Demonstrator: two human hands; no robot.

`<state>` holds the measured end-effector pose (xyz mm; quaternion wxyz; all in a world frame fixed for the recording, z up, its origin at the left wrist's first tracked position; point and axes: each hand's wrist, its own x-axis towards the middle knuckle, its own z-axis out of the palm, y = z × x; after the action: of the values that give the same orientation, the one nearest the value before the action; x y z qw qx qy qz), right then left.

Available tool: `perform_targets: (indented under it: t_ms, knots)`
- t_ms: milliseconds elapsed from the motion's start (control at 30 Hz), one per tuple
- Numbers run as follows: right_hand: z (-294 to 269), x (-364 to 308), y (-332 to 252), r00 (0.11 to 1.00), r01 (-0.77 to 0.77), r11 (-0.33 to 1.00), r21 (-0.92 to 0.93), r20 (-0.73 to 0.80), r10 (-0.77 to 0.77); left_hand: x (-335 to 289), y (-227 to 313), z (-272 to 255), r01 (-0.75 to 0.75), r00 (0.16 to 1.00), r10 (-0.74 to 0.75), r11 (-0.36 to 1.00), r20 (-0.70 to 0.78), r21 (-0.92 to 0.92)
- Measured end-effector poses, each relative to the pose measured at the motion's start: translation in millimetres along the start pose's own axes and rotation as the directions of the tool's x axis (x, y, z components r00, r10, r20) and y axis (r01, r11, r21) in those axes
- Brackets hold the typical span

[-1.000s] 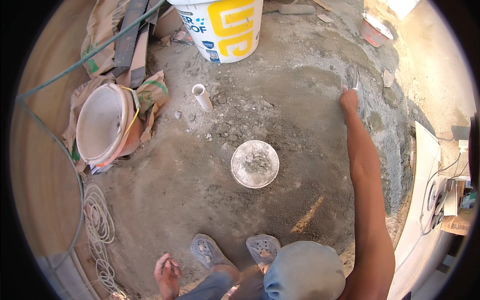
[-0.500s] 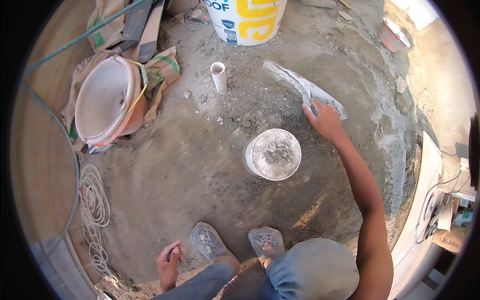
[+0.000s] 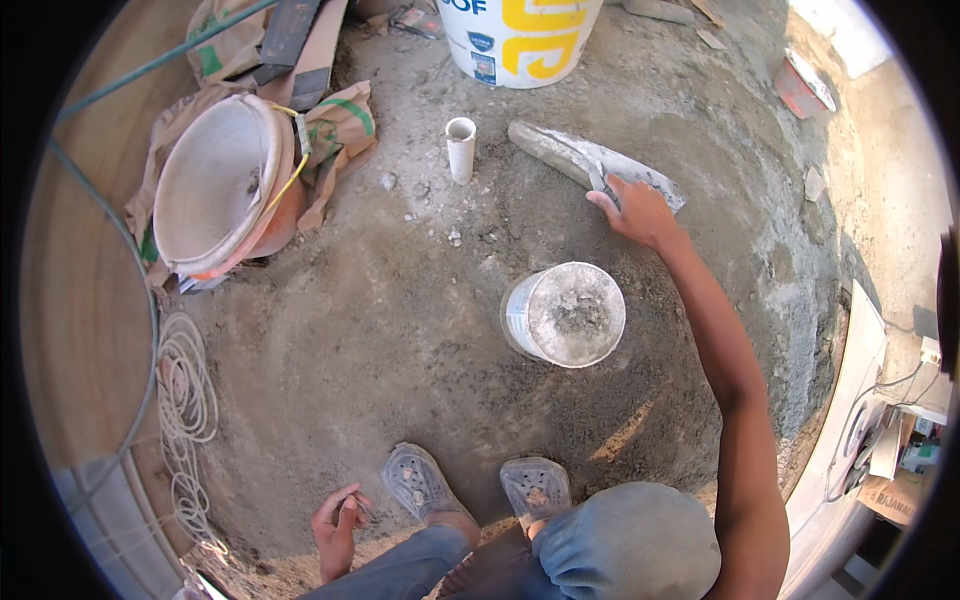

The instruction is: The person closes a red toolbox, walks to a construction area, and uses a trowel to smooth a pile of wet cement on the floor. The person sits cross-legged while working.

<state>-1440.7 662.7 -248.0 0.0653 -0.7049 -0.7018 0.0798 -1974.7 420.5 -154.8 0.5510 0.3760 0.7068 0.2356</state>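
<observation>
1. Broadly, the gray floor filled most of the view, pebbly in places and smoother in others.
2. A large white bucket stood at the far side, so strokes seemed best stopped short of it.
3. An orange bucket leaned at the left, well apart from the work.
4. A small white bucket, grit on top, stood nearer; a straight pull back might have bumped it.
5. The trowel slanted between the two white buckets, at the floor; even pressure and a slightly raised leading edge looked likeliest to prevent gouging.
6. The right grip was wrapped around the trowel's handle; a steady wrist seemed wise.
7. The left grip was loosely curled; whether it pinched anything, I could not tell.
8. A white pipe stood upright near the trowel's left end, best not knocked.
</observation>
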Motion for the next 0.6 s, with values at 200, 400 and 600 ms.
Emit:
perform_targets:
  t_ms: [200, 400, 600]
  knots:
    - [-13, -37, 5, 0.859, 0.253, 0.959, 0.130, 0.426, -0.284, -5, -8, -6, -0.006, 0.999, 0.005, 1.000, -0.031, -0.018]
    - [-15, -39, 7, 0.831, 0.445, 0.876, 0.189, 0.278, -0.482, -9, -11, -11, 0.031, 0.999, -0.031, 0.999, 0.013, 0.019]
    - [12, -8, 16, 0.733, 0.591, 0.804, -0.062, 0.456, -0.504, -8, -5, -2, 0.039, 0.998, -0.038, 0.999, 0.052, -0.023]
